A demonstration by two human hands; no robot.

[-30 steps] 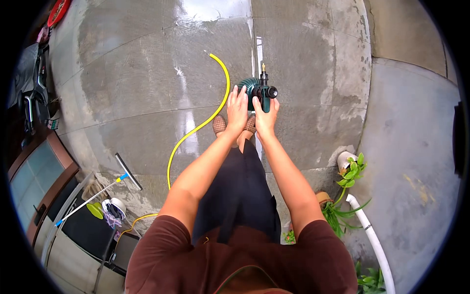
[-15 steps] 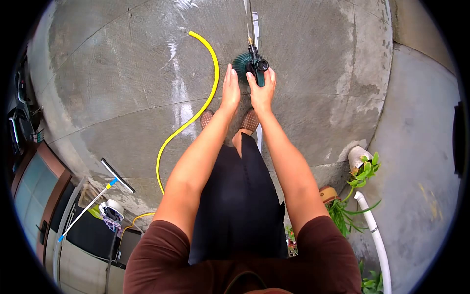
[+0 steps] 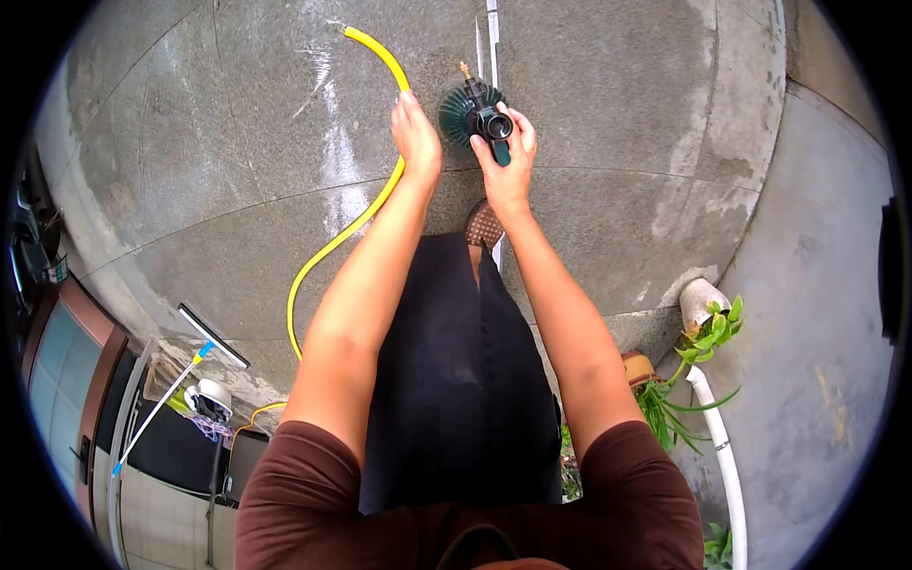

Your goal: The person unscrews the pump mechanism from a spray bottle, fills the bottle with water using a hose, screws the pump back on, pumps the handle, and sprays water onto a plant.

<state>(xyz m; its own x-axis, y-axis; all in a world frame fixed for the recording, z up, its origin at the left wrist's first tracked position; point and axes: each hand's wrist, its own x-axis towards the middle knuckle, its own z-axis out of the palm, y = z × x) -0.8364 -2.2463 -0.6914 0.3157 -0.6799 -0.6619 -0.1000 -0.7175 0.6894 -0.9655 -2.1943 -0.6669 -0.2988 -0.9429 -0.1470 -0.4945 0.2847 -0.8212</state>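
Observation:
My right hand (image 3: 511, 163) is wrapped round the handle of a dark green pump sprayer bottle (image 3: 456, 114) with a black top and a brass nozzle (image 3: 465, 70). The nozzle points away from me, and the ribbed bottle hangs under the head. Left of it, apart from the bottle, my left hand (image 3: 416, 138) has its fingers stretched out and nothing in it. From this view that hand overlaps a yellow hose (image 3: 356, 223) on the concrete; whether they touch, I cannot tell.
Wet streaks mark the concrete floor (image 3: 608, 114). A squeegee (image 3: 214, 335) with a long pole stands at the left near a white bucket (image 3: 209, 399). At the right are a potted plant (image 3: 698, 299) and a white pipe (image 3: 727, 456).
My left hand has moved left, away from the sprayer bottle and over the hose. The bottle is turned slightly, its nozzle now further left. The white streak at the nozzle tip no longer shows.

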